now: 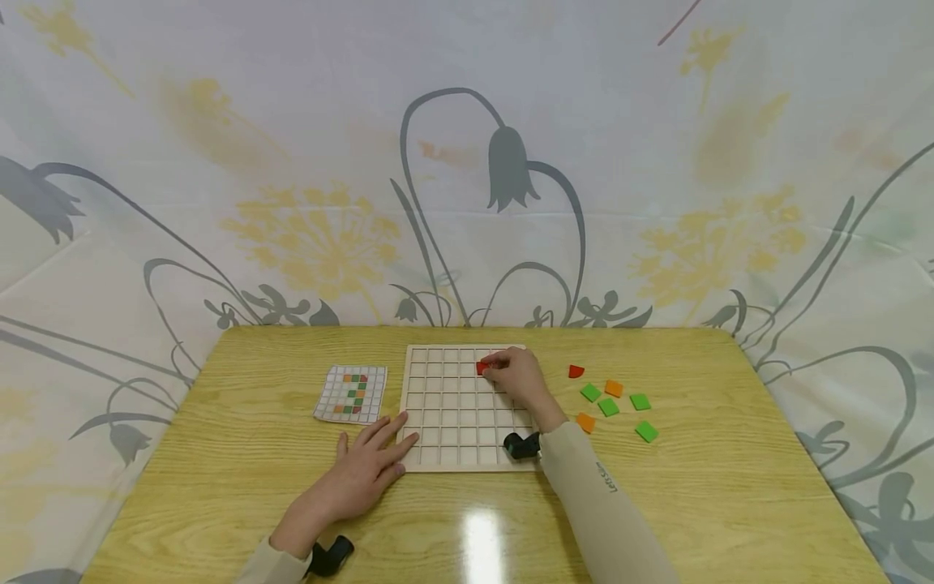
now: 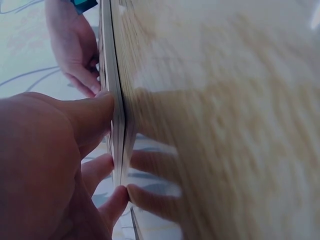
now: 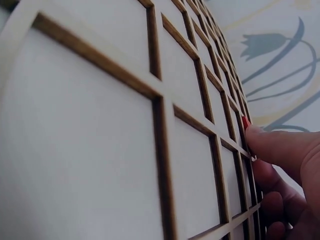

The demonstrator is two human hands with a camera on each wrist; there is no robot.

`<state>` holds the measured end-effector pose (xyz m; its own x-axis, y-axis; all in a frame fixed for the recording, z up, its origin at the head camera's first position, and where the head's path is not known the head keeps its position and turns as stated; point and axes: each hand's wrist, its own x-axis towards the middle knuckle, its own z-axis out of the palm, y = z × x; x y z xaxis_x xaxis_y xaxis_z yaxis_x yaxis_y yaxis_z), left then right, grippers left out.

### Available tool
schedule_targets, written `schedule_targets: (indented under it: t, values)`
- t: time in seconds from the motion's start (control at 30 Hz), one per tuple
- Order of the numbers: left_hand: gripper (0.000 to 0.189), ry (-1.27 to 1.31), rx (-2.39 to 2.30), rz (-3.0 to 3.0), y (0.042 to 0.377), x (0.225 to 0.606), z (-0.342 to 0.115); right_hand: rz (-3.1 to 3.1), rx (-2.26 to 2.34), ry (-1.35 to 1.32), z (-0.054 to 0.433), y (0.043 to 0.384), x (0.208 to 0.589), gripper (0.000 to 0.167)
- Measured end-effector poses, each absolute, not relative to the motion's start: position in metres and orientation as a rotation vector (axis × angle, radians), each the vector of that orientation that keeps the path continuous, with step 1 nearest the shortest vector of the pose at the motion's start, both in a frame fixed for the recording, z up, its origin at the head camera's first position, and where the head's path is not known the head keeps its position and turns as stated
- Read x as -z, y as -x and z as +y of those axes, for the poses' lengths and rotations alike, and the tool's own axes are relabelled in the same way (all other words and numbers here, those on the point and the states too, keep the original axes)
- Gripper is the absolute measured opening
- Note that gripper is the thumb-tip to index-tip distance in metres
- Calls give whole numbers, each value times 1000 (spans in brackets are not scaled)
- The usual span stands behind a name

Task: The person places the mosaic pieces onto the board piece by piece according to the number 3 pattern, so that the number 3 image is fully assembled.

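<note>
A wooden grid board point(image 1: 467, 469) with square cells lies flat on the table. Over one of its upper cells, my right hand point(image 1: 520, 378) pinches a small red piece point(image 1: 481, 367) between thumb and fingertips. In the right wrist view only a sliver of that red piece point(image 3: 246, 122) shows beside the thumb point(image 3: 280, 150); the fingers hide the rest. My left hand point(image 1: 359, 474) rests at the board's left edge with its fingers extended, and some fingertips reach over the rim. Seen from the left wrist, the thumb point(image 2: 92, 112) touches the board's side point(image 2: 117, 100).
Left of the board lies a paper card point(image 1: 328, 397) printed with a coloured grid pattern. To the right are a red quarter-round piece point(image 1: 576, 371), orange squares point(image 1: 614, 388) and several green squares point(image 1: 609, 407). A patterned curtain point(image 1: 467, 268) hangs behind the table point(image 1: 730, 487).
</note>
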<state>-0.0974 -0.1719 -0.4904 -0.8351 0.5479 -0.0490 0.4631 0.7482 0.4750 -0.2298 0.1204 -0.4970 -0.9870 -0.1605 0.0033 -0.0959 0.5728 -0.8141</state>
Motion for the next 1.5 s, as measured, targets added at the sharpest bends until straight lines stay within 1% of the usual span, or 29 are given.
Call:
schedule_targets:
  t: [0.33, 0.6, 0.77, 0.97, 1.17, 1.5]
  values:
    - [47, -809, -665, 2776, 97, 491, -174, 2691, 1403, 125, 117, 234, 496, 18]
    - [47, -793, -668, 2767, 94, 488, -175, 2692, 1393, 148, 116, 233, 496, 20]
    - [47, -790, -679, 2769, 95, 487, -174, 2709, 1390, 209, 119, 233, 494, 22]
    - [47, -785, -686, 2767, 97, 486, -172, 2675, 1482, 218, 128, 231, 495, 21]
    - [47, -769, -699, 2748, 97, 487, -173, 2640, 1569, 172, 138, 229, 495, 24]
    - [48, -795, -706, 2752, 97, 490, -173, 2619, 1644, 120, 177, 216, 491, 28]
